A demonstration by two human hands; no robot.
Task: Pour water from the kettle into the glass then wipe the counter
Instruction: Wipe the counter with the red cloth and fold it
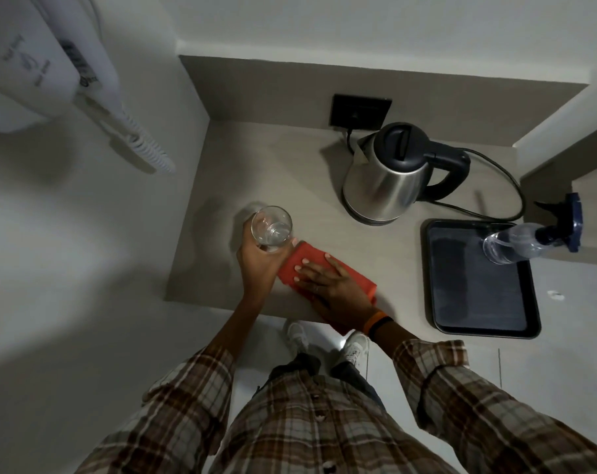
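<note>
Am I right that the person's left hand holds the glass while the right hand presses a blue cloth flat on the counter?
Not quite: the cloth is red-orange, not blue, as the head view shows. The rest stands: the left hand holds the glass, and the right hand presses the cloth flat on the counter.

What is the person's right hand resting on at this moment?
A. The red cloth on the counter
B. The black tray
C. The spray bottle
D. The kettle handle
A: the right hand lies flat, fingers spread, on the red cloth spread on the counter, while the left hand holds the glass.
</note>
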